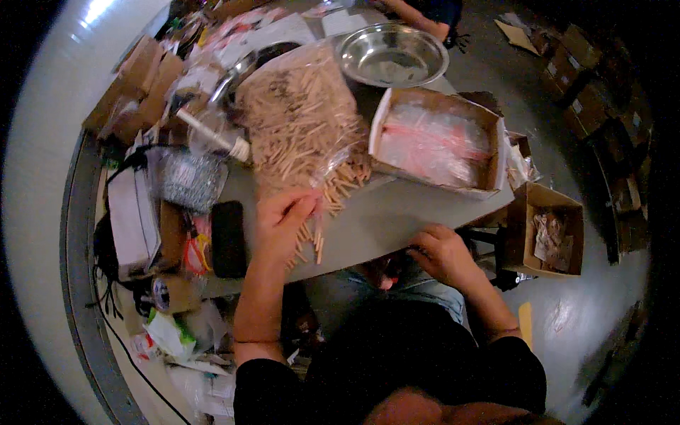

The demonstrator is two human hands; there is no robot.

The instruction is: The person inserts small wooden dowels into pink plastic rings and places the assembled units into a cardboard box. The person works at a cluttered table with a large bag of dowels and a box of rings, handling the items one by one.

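A large clear plastic bag (297,106) of short wooden dowels lies on the table, its near end spilling loose dowels (342,180). At that spill is my left hand (287,216), thumb and fingers pinched together. A bit of clear, pinkish plastic shows by its fingertips, but what they grip is unclear. More dowels lie under and beside this hand. My right hand (443,255) is at the table's near edge, fingers loosely bent and apart, with nothing visible in them. Beyond it stands an open white cardboard box (377,134) full of clear plastic bags with red strips.
A steel bowl (347,67) sits at the back, near another person's arm (418,18). On the left are a black phone (228,241), orange-handled scissors (195,255) and a bag of small metal pieces (190,180). An open carton (520,234) stands right of the table.
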